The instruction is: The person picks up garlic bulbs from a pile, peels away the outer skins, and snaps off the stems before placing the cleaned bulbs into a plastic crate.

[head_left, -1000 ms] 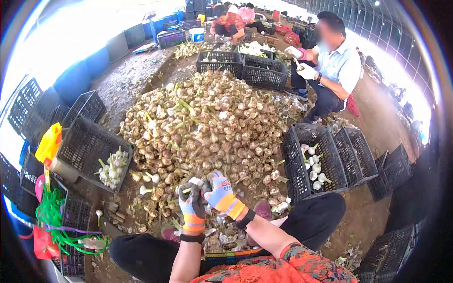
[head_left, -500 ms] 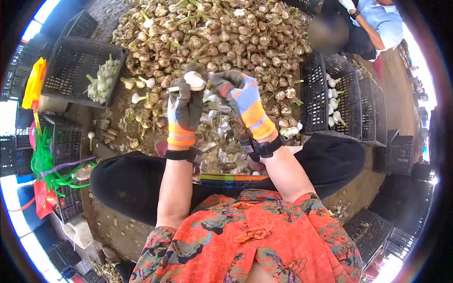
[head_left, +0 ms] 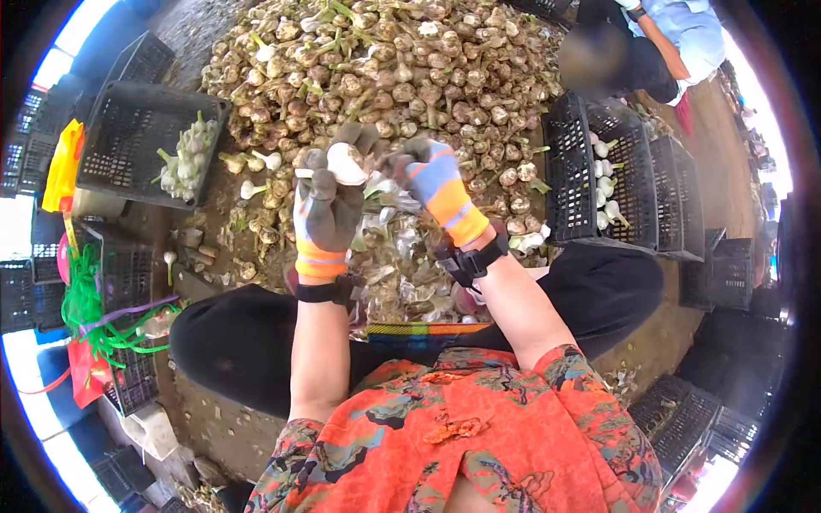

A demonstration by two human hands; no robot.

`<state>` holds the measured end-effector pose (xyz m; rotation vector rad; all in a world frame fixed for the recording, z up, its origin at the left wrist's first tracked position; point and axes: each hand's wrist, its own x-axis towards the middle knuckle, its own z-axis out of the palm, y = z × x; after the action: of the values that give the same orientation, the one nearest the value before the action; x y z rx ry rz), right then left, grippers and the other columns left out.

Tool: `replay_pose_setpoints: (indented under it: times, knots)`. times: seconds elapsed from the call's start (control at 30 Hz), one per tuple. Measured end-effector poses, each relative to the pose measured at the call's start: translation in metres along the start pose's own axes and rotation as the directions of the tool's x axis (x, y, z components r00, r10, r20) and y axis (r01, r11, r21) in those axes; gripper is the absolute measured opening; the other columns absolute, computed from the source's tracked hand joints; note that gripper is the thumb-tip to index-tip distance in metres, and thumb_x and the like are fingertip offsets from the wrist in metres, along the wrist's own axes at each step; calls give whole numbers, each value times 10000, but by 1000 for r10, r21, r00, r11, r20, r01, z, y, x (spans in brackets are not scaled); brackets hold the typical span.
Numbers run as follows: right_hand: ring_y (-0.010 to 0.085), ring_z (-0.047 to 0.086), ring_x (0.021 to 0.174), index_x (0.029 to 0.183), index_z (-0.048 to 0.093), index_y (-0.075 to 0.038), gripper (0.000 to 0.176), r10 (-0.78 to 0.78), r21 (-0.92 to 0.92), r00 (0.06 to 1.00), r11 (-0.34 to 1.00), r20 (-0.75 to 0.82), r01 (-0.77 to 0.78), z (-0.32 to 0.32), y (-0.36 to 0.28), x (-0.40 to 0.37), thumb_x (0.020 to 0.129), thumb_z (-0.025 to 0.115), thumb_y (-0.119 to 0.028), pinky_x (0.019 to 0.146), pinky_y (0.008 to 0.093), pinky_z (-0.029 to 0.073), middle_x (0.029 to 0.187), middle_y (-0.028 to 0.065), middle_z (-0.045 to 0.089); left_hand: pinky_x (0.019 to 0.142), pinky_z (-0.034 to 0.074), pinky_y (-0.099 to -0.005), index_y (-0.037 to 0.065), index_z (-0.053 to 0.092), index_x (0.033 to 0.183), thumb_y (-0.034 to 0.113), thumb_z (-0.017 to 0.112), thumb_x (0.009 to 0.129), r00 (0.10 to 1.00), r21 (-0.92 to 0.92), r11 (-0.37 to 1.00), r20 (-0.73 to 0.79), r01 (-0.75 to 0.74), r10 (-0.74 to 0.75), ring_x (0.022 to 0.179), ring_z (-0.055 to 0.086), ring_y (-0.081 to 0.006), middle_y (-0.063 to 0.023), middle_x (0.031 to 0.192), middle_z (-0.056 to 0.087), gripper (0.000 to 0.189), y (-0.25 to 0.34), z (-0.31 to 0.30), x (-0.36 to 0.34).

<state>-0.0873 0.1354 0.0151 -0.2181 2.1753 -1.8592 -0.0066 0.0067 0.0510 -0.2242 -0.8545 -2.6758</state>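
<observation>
A white garlic bulb (head_left: 346, 164) with a short stem pointing left is held in my gloved left hand (head_left: 332, 201), whose fingers wrap round it. Just right of the bulb is my gloved right hand (head_left: 432, 179), its fingers bent together near the bulb's right side; what they hold, if anything, is too small to make out. Papery garlic skins (head_left: 393, 265) lie below and between my hands. Beyond them a big heap of unpeeled garlic (head_left: 402, 77) spreads over the ground.
At the left a black crate (head_left: 128, 175) holds whitish garlic with stems (head_left: 188, 162). Black crates (head_left: 573, 184) with a row of white bulbs stand at the right. A co-worker (head_left: 676, 43) sits at the upper right. Green ties (head_left: 81, 286) hang at the left.
The bulb now shows a rounder white face, and my left hand has turned slightly. My right hand has shifted a little to the left and down.
</observation>
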Motion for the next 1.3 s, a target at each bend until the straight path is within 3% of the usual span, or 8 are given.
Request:
replay_pose_setpoints:
  times: [0.07, 0.23, 0.5, 0.6, 0.8, 0.87, 1.13, 1.3]
  knots:
    - [101, 549, 621, 772, 631, -12, 106, 4, 366, 999, 930, 43, -20, -6, 7, -4, 685, 571, -16, 562, 262, 444, 695, 48, 626, 992, 344, -429, -22, 470, 1154, 256, 597, 821, 998, -29, 998, 31, -52, 53, 1160, 439, -297, -171, 1244, 464, 452, 1, 1, 0]
    - [140, 598, 684, 780, 627, 14, 103, -56, 429, 992, 903, 111, 3, -3, -45, -32, 686, 598, -16, 619, 272, 471, 789, 88, 642, 964, 383, -359, 32, 519, 1058, 139, 620, 807, 985, -56, 995, -145, 87, -94, 1136, 460, -251, -169, 1266, 445, 290, -7, -14, 1]
    - [284, 579, 633, 730, 599, 2, 190, -410, -389, 911, 834, 35, 390, 1, -48, -28, 604, 634, -136, 592, 347, 452, 671, 145, 587, 879, 420, -310, 40, 529, 938, 47, 610, 793, 998, 459, 888, -30, -41, 61, 1009, 526, -212, -157, 1224, 472, 167, -8, -7, -2]
    - [284, 586, 645, 739, 601, -1, 173, -304, -207, 953, 931, 10, 299, 3, -37, -24, 620, 616, -126, 592, 339, 456, 690, 146, 600, 904, 412, -339, 29, 530, 1013, 128, 622, 809, 989, 15, 992, -78, 127, -125, 1061, 509, -250, -169, 1200, 494, 245, -7, -8, -6]
    - [155, 586, 631, 800, 608, 22, 153, -53, 119, 998, 991, -22, 55, -6, -13, -22, 669, 560, -42, 590, 279, 457, 689, 116, 624, 999, 348, -398, 9, 516, 1073, 185, 613, 817, 1000, -26, 1000, -9, -7, 6, 1165, 442, -290, -184, 1221, 481, 325, 3, 15, -9]
    - [140, 572, 611, 777, 604, 21, 126, -38, 525, 989, 850, 142, -43, -12, -47, -45, 675, 534, -3, 574, 268, 450, 680, 97, 624, 930, 410, -355, 34, 530, 1016, 72, 625, 792, 998, 47, 999, -68, -1, 4, 1058, 512, -248, -136, 1135, 531, 246, 3, 15, -11]
    - [249, 602, 629, 740, 604, 10, 147, -384, -277, 923, 888, -11, 366, -18, -49, -49, 640, 602, -98, 584, 331, 461, 694, 165, 614, 825, 441, -288, 48, 506, 883, -18, 595, 773, 992, 496, 860, 105, -119, 77, 918, 545, -170, -85, 1018, 557, 155, -5, 31, -15]
    - [232, 606, 638, 763, 605, 29, 167, -290, 207, 955, 933, -53, 295, -18, -46, -56, 649, 610, -93, 607, 325, 467, 694, 165, 619, 904, 428, -372, 66, 532, 1041, 208, 623, 812, 997, 249, 968, 68, 15, -33, 1079, 506, -277, -142, 1239, 475, 283, -1, 48, -25]
